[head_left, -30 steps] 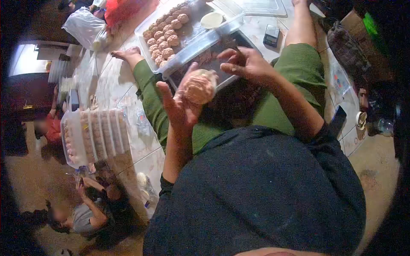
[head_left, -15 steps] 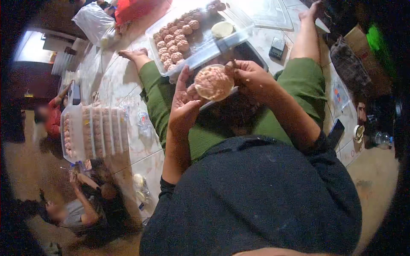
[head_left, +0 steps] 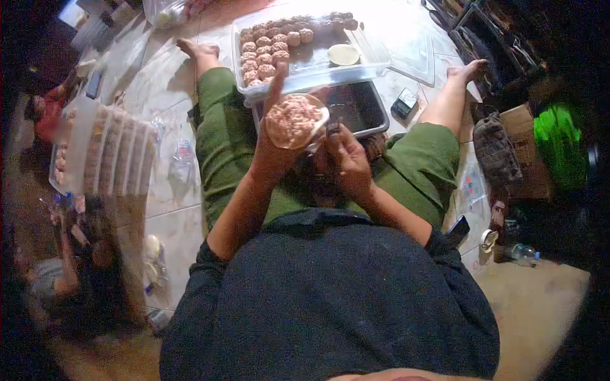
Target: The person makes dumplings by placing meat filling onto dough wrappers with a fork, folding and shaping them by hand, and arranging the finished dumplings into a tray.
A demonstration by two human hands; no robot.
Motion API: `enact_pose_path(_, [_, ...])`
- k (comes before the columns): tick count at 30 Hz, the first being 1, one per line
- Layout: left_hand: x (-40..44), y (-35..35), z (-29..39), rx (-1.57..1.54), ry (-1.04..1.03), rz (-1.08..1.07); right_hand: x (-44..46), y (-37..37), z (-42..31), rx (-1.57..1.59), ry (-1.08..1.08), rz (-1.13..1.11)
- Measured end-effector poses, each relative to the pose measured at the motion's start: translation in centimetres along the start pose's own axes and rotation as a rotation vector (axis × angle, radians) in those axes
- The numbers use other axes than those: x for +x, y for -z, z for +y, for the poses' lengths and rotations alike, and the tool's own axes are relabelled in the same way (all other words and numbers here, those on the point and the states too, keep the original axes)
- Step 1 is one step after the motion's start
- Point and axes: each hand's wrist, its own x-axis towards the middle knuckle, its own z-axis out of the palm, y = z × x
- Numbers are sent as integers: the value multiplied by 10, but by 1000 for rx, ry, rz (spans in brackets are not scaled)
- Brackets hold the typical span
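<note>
A round thin wrapper topped with pinkish minced filling (head_left: 295, 120) rests in my left hand (head_left: 269, 152), whose fingers spread beneath and behind it. My right hand (head_left: 348, 162) is beside its lower right edge, fingers curled round a small dark utensil (head_left: 333, 129) that is mostly hidden. Behind my hands is a dark tray (head_left: 372, 105). A clear plastic container (head_left: 305, 82) stands over the tray's far side, with rows of filled balls (head_left: 264, 51) on its left and a stack of pale round wrappers (head_left: 344, 55) on its right.
A small scale (head_left: 404, 103) and a clear lid (head_left: 413, 60) lie on the tiled floor. Stacked containers of balls (head_left: 108, 149) stand at left, near two blurred people. A phone (head_left: 458, 230), a bottle (head_left: 525, 254) and a grey bag (head_left: 497, 149) are at right.
My left hand has moved left with the filled wrapper. My right hand came to the wrapper's edge, then dropped lower and away from it. The camera view has shifted.
</note>
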Motion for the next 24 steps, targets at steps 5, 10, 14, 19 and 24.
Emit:
enact_pose_path(5, [-1,4,1,148,-63,-8,16,-3,-17,-954,313,-28])
enact_pose_path(10, [-10,2,0,230,-127,132,15,-6,0,-857,400,-62])
enact_pose_path(14, [-6,-1,10,196,-31,185,16,-13,-3,-696,192,-47])
enact_pose_path(19, [-6,-4,1,199,-114,220,19,-27,-1,-761,514,-142])
enact_pose_path(24, [-6,-9,12,-17,122,464,16,-24,-13,-549,16,9])
